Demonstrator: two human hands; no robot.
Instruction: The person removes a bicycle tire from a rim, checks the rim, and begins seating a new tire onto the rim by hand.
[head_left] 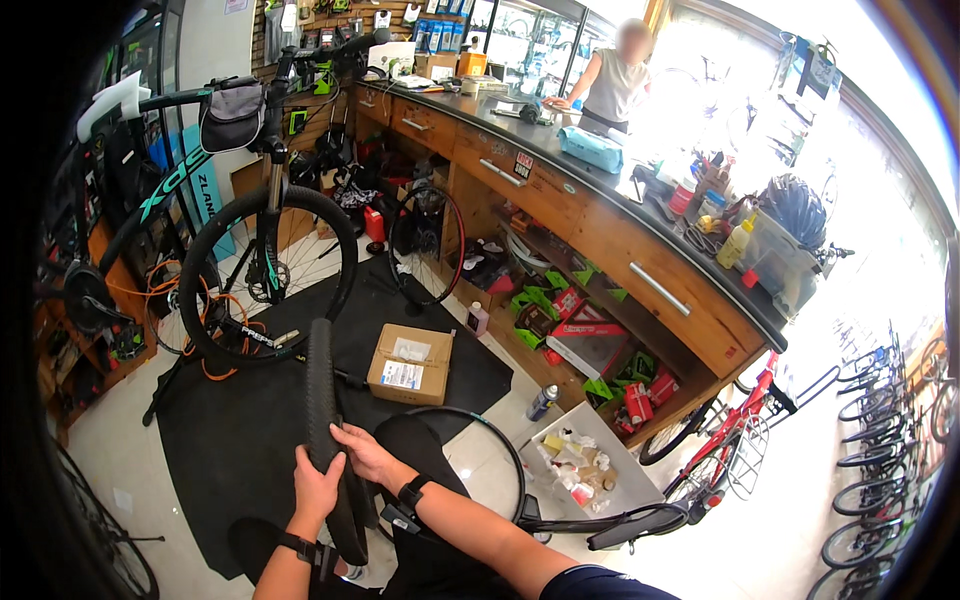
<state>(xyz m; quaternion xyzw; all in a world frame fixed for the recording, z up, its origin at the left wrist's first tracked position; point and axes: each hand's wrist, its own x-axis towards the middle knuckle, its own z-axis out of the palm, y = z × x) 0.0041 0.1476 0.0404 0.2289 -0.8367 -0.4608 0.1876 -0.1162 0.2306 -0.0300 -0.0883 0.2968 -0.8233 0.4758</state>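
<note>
A black bicycle tire (319, 390) with knobbly tread stands upright, edge-on, in front of me. My left hand (318, 488) is closed around its near side, thumb against the tread. From the right, my right hand (364, 456) grips the same tire just above, with its fingers partly hidden behind the rubber. Both wrists wear black bands. Beyond the tire, a mountain bike (270, 200) with a dark frame, turquoise details and a handlebar bag stands on the left. A black hoop like a wheel rim (515, 455) curves beside my right forearm.
A taped cardboard box (418, 350) rests on the black mat (210, 440). Right of it are a spray can (543, 402) and a litter-filled bin (640, 484). A long wooden counter (590, 220) runs behind, with a person (610, 85) standing beyond it. A red bicycle (735, 430) stands at right.
</note>
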